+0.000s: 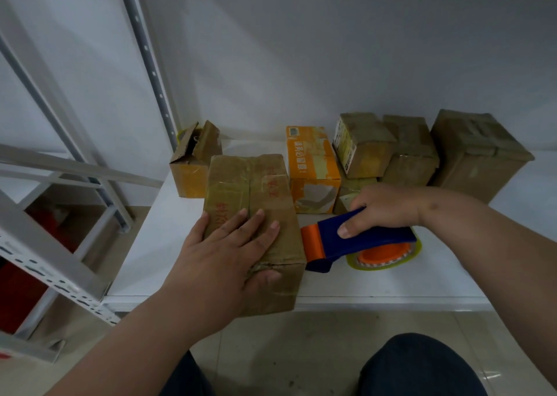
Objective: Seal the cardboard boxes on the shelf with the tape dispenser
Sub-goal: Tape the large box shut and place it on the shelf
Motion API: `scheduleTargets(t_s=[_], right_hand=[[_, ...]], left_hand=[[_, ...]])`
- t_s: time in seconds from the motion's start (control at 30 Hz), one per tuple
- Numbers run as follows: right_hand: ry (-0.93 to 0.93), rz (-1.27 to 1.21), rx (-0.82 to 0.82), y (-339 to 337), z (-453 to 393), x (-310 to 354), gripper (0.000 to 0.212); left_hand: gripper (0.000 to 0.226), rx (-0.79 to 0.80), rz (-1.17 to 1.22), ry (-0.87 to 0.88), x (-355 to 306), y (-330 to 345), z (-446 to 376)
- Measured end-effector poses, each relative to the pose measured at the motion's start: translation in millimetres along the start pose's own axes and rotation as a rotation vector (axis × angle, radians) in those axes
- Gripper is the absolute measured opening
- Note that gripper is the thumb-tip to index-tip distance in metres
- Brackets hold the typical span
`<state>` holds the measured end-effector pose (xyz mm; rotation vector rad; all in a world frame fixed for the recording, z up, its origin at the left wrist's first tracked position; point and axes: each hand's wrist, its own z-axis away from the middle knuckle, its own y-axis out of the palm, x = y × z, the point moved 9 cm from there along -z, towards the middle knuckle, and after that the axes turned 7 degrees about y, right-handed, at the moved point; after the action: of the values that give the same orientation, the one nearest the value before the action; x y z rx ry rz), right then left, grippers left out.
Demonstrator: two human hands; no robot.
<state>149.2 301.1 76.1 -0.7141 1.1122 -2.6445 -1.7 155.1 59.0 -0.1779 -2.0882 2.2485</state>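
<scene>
A long brown cardboard box (250, 184) with red print lies on the white shelf (391, 281), its near end at the front edge. My left hand (229, 251) lies flat on its near top, thumb over the front face. My right hand (388, 209) grips the blue handle of the tape dispenser (361, 242). The dispenser lies on the shelf just right of the box, with its orange roller end toward the box and its tape roll (385, 255) underneath.
A small box with open flaps (193, 160) stands at the back left. An orange box (310, 166) and several taped brown boxes (416, 151) line the back wall. A grey metal rack upright (147, 61) rises at left. Tiled floor lies below.
</scene>
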Motion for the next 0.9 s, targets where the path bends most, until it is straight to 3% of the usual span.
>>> scheduleTargets(t_s=[0.17,0.33,0.57,0.9], right_hand=[[0.112,-0.194,0.091,8.7,-19.5,-14.0,0.025],[0.243,-0.469,0.181,30.8,-29.3,-45.6,0.052],[0.367,-0.718,0.239,56.9,-30.0,-66.9,0.041],[0.360,-0.723,0.219,56.9,-19.4,-65.2,0.029]], left_hand=[[0.077,-0.010,0.012,0.004,-1.0,-1.2,0.3],[0.075,-0.015,0.022,0.007,-1.4,-1.6,-0.1],[0.076,-0.013,0.018,0.005,-1.6,-2.4,0.2],[0.076,0.006,0.009,0.005,-3.1,-4.9,1.7]])
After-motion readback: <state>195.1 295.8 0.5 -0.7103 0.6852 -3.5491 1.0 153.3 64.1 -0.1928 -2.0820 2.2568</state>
